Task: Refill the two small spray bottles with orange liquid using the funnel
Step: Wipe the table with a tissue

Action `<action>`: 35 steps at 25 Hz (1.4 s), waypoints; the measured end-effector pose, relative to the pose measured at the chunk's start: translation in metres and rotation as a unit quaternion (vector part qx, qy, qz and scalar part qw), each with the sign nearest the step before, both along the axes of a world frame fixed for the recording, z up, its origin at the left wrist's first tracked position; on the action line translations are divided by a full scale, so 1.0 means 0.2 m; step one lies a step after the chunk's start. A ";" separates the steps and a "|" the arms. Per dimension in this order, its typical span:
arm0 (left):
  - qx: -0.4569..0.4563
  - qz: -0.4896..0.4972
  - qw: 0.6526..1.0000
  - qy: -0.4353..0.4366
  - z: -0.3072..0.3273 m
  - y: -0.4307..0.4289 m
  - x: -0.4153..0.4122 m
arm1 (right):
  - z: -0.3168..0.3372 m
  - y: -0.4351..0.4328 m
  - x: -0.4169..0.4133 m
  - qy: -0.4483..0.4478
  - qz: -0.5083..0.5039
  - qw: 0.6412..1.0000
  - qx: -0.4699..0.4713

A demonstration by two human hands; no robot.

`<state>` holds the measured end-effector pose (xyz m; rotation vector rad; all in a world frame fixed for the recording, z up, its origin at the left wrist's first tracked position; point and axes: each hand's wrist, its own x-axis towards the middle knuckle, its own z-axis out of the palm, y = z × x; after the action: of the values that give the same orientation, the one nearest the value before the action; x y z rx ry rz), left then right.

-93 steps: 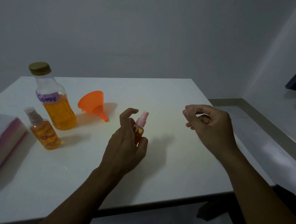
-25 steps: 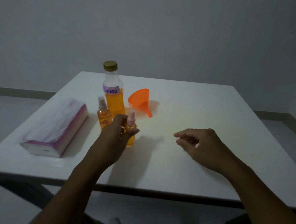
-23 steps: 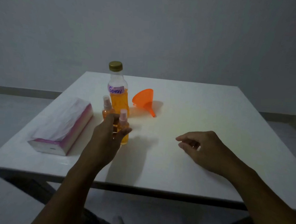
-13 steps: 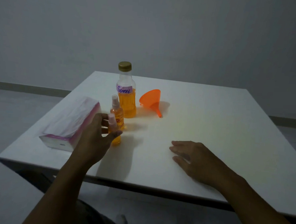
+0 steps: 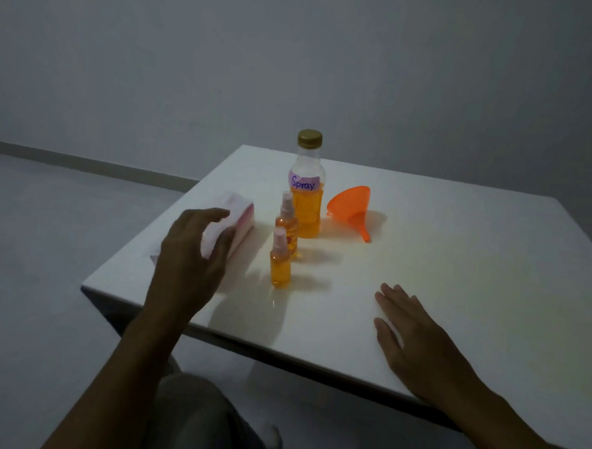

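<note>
Head view: single camera looking down over white table point(image 5: 456, 284); lighting dim.
Left hand point(image 5: 190, 253): raised over the table's left edge, in front of the tissue pack point(image 5: 243, 218); fingers loosely curved and apart, thumb out; holds nothing; contact with the pack cannot be told.
Right hand point(image 5: 418, 347): lies palm down on the table near its front edge; fingers straight and close together; holds nothing.
Near spray bottle point(image 5: 280, 264): upright on the table, just right of the left hand, untouched; pink sprayer top fitted; orange liquid fills most of the body.
Far spray bottle point(image 5: 286, 224): upright just behind the near one; top fitted; orange liquid inside; base partly hidden by the near bottle.
Large bottle point(image 5: 306, 197): upright behind both spray bottles; gold cap on; purple label reads "Spray"; orange liquid reaches the label.
Funnel point(image 5: 352, 206): orange; lies on its side just right of the large bottle; spout tip on the table, pointing front-right.
Tissue pack: pink and white; lies flat left of the bottles; near end hidden by the left hand.
</note>
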<state>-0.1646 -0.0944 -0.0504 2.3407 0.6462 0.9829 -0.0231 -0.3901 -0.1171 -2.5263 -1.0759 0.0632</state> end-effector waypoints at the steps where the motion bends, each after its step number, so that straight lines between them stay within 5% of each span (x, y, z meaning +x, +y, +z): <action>1: 0.040 0.031 0.998 0.048 -0.01 0.06 -0.03 | -0.01 0.00 0.00 0.001 -0.003 1.000 0.005; 5: 0.130 0.048 0.975 0.171 -0.08 0.22 -0.11 | -0.02 0.01 0.00 0.012 -0.018 1.000 0.020; 17: 0.202 -0.030 0.978 0.038 0.11 0.10 -0.16 | -0.02 0.02 0.01 0.021 -0.007 1.000 0.020; 20: 0.090 -0.182 0.975 0.086 0.29 -0.04 -0.15 | 0.06 0.02 0.01 0.052 0.008 0.997 0.057; 23: -0.074 -0.344 0.907 0.230 0.36 -0.21 -0.09 | 0.22 -0.02 0.01 0.139 0.034 0.976 0.163; 26: -0.135 -0.438 0.853 0.250 0.32 -0.35 0.05 | 0.36 -0.07 -0.03 0.292 0.131 0.933 0.166; 30: -0.301 -0.482 0.791 0.227 0.19 -0.46 0.28 | 0.43 -0.18 0.00 0.419 0.105 0.885 0.173; 35: -0.474 -0.443 0.734 0.200 0.02 -0.55 0.55 | 0.40 -0.33 0.15 0.403 -0.083 0.884 0.221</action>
<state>-0.0543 -0.2049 -0.0468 1.5289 0.0358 -0.2965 0.0063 -0.4557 -0.0374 -1.8559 -0.4551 0.6731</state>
